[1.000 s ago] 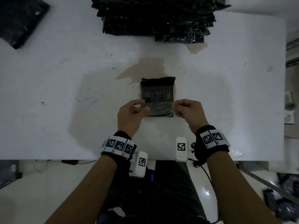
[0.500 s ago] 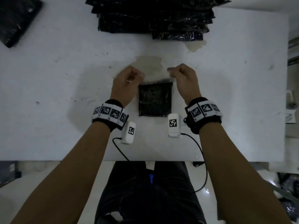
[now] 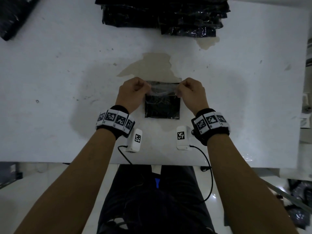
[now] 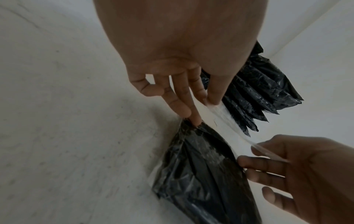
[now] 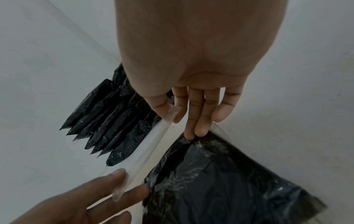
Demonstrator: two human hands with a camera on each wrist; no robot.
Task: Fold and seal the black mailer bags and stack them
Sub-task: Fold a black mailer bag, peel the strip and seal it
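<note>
Pinching the clear flap (image 3: 163,89) in both hands' fingers (image 4: 214,98), I risk sealing it crooked across the black mailer bag (image 3: 162,107).

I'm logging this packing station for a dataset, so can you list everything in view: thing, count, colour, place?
mailer bag: one, black, flat on the table between the hands
clear flap: one, transparent, stretched over the bag's far end
stack of mailer bags: one stack, black, far edge of the table
another black bag: one, black, far left corner
table: one, white, stained
wrist cameras: two, white, under the wrists
left hand: pinches the flap's left end
right hand: pinches its right end
</note>
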